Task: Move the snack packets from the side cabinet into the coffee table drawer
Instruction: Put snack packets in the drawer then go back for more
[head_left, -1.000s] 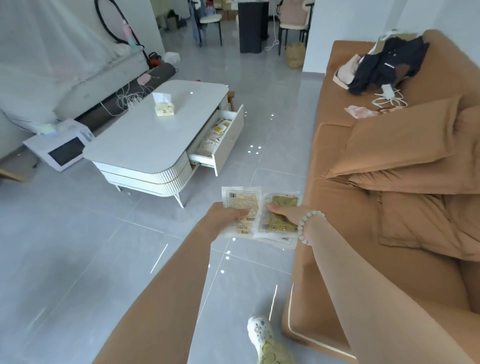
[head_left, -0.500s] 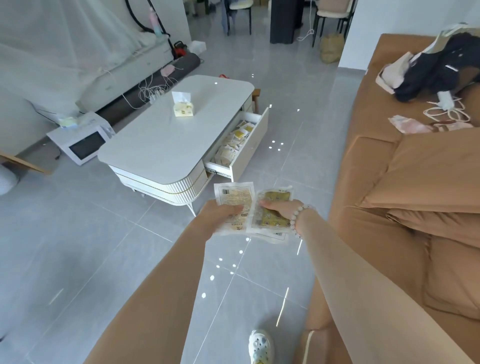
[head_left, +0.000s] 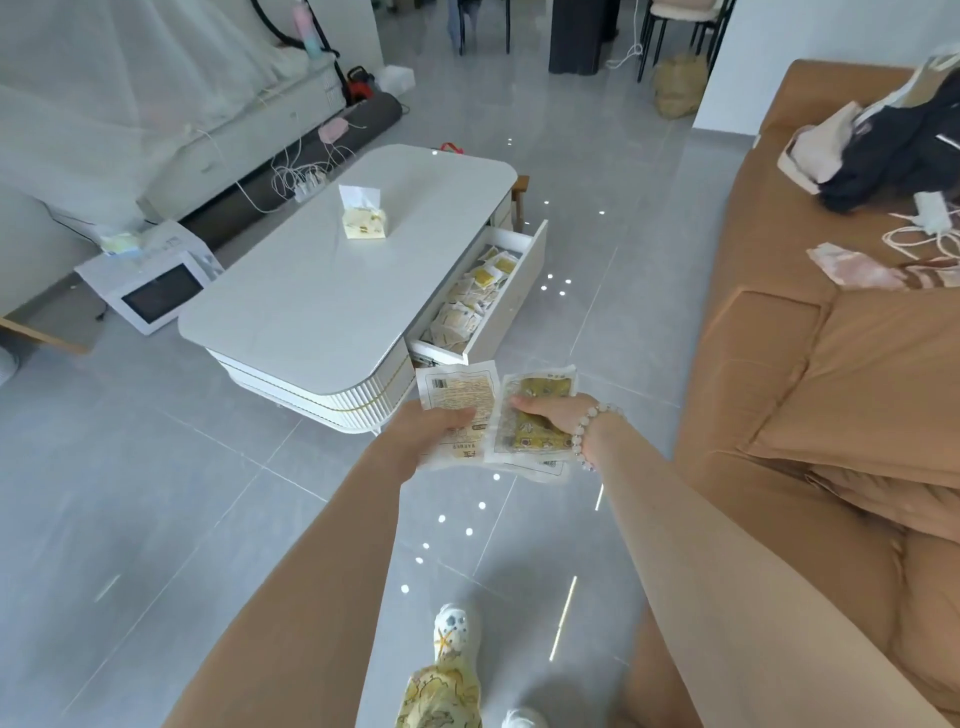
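A bundle of flat, glossy plastic snack packets (head_left: 537, 395), some white with printed labels and some showing yellow contents, is being carried in front of the body over a grey tiled floor (head_left: 156, 493). The white, label-side packet is being clamped by the left hand (head_left: 431, 431), its digits closed on the lower half. The yellow packet is being pinched by the right hand (head_left: 545, 415), which has a pale bead bracelet (head_left: 592, 434) at the wrist, and more packets are being fanned out underneath. Just ahead, the white drawer (head_left: 522, 296) of a white, round-cornered coffee table (head_left: 311, 301) is being shown pulled open toward a tan fabric sofa (head_left: 831, 389). It is largely being taken up by stored packets (head_left: 465, 312). A yellow tissue pack (head_left: 363, 226) is being shown on the tabletop. The side cabinet is not being shown. As judged from here, the lowest packets are being gripped only at one edge and, being slick, may be lost to the floor on the way. With the drawer so full, added packets may be spilled over its rim or be trapped when it is being shut.
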